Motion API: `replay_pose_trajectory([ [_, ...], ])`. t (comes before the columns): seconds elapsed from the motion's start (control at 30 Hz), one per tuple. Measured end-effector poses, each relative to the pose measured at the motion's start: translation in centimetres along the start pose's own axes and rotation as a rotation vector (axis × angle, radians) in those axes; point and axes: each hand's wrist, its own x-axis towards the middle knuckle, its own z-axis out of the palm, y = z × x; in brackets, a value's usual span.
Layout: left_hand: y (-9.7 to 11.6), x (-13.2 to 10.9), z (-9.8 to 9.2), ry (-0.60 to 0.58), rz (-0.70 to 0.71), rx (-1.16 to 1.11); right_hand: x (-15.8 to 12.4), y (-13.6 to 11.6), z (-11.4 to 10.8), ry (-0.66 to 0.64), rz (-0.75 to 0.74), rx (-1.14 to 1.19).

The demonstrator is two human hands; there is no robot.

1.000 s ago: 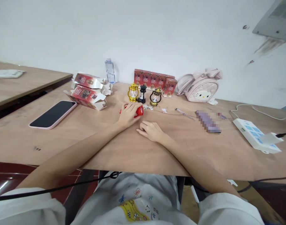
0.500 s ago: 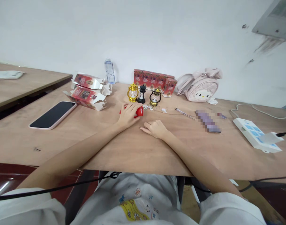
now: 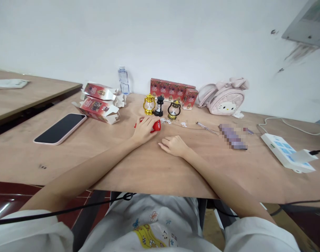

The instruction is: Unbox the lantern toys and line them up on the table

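Observation:
A small red lantern (image 3: pixel 157 126) lies on its side on the table. My left hand (image 3: pixel 144 128) is laid over it, fingers wrapped across its body, so much of it is hidden. Just to the right, my right hand (image 3: pixel 173 145) rests on the wood with its fingers curled in and no object showing in them. Beyond the hands stand three small lanterns: a gold lantern (image 3: pixel 149 104), a black lantern (image 3: pixel 159 106) and a black-and-gold lantern (image 3: pixel 174 110). Small white pieces (image 3: pixel 165 121) are scattered behind the red lantern. A screwdriver (image 3: pixel 206 128) lies farther right.
Opened red cartons (image 3: pixel 97 107) and a phone (image 3: pixel 60 128) are on the left. Along the wall stand a plastic bottle (image 3: pixel 123 80), a row of red boxes (image 3: pixel 172 89) and a pink bag (image 3: pixel 225 99). A blurred purple item (image 3: pixel 232 136) and a power strip (image 3: pixel 283 150) lie to the right.
The fingers of my right hand have curled in slightly. My left hand stays on the red lantern, and the view has shifted a little.

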Motion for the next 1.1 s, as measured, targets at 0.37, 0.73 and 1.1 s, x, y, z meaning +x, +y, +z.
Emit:
replay_pose_trajectory([
  [0.37, -0.15, -0.1, 0.16, 0.011, 0.018, -0.001, 0.08, -0.17, 0.18, -0.019, 0.009, -0.031],
  [0.73, -0.09, -0.07, 0.03, 0.007, 0.011, -0.004, 0.0, -0.31, 0.1, -0.015, 0.016, -0.038],
  [1.1, -0.05, -0.03, -0.02, 0.013, 0.017, -0.009, -0.06, -0.3, 0.5, 0.006, 0.031, -0.049],
])
